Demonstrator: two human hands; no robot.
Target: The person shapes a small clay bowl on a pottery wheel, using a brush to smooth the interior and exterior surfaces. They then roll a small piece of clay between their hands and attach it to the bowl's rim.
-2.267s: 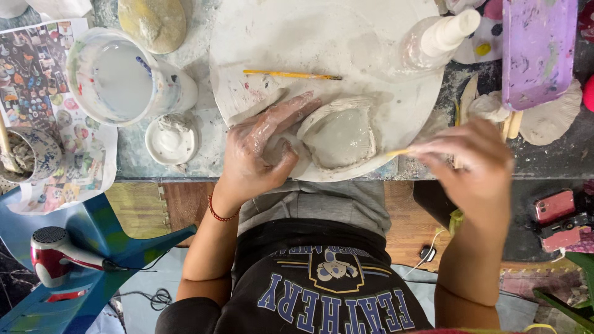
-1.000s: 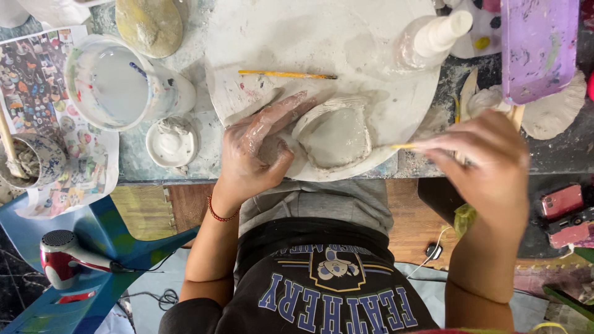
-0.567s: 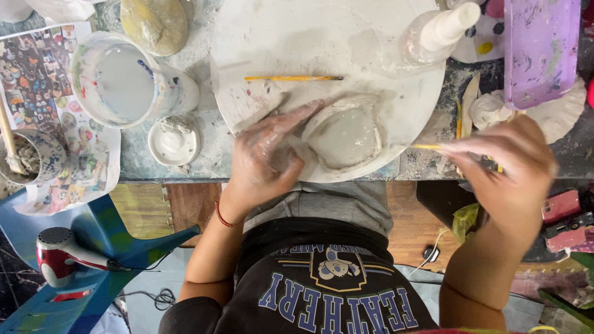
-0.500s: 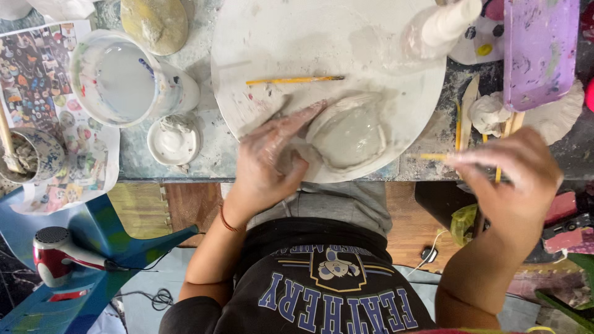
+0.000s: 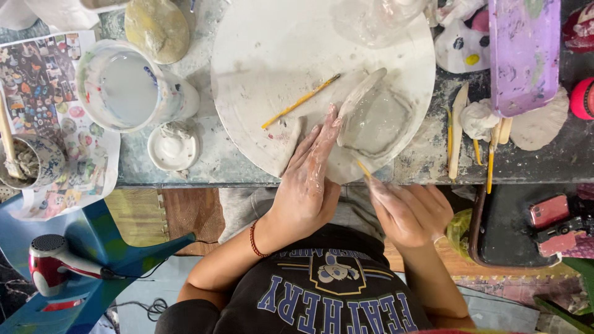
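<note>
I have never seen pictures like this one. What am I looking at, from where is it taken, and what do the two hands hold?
There is no machine here. A person works with two bare hands, and a camera worn on the head looks straight down, so you see the arms and a dark shirt at the bottom.

The left hand, wet with clay, lies flat on a round white board and touches the edge of a shallow grey clay dish. The right hand holds a thin yellow stick whose tip points at the dish's near rim.

A second yellow stick lies on the board. To the left stand a mug of cloudy water and a small white bowl. To the right lie wooden tools and a purple tray. A red hair dryer sits on a blue stool lower left.
</note>
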